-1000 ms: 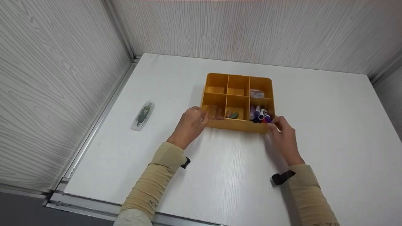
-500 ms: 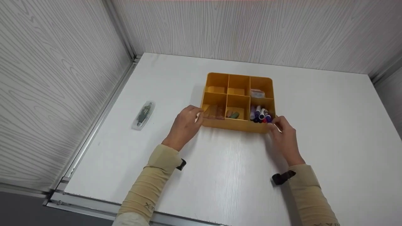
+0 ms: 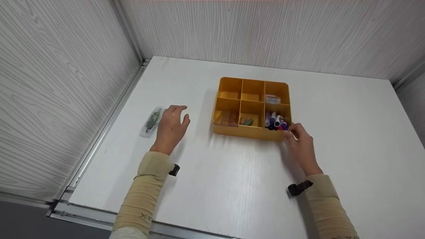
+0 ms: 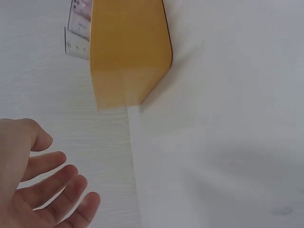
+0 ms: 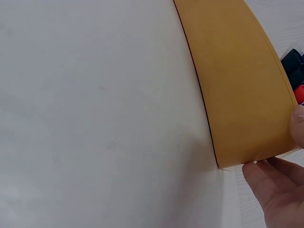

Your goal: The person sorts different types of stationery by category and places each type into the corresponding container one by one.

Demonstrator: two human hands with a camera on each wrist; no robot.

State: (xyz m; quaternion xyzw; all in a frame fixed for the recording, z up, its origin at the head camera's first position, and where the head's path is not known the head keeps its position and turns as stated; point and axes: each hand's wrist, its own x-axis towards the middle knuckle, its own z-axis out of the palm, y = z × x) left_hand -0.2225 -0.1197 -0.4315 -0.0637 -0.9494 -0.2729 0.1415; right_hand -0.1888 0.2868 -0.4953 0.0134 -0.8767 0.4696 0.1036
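A yellow compartment box (image 3: 247, 133) stands on the white table. My right hand (image 3: 300, 146) holds its near right corner; in the right wrist view the thumb (image 5: 298, 126) lies on the front wall and the fingers touch the side. My left hand (image 3: 171, 128) is off the box, fingers loosely bent and holding nothing. Just left of it, partly hidden by it, lies a clear case (image 3: 151, 122) with a dark green pen-like thing inside. In the box are several markers (image 3: 276, 121), clear ruler-like pieces (image 3: 226, 118), a small green item (image 3: 248, 122) and a small white-labelled block (image 3: 272, 99).
The white table (image 3: 232, 186) has a metal frame (image 3: 96, 222) along its near edge. Wood-patterned panels (image 3: 265, 33) rise behind it and at the left side.
My left hand has let go of the box's near left corner and moved left to beside the clear case. My right hand stays on the box, which has hardly moved.
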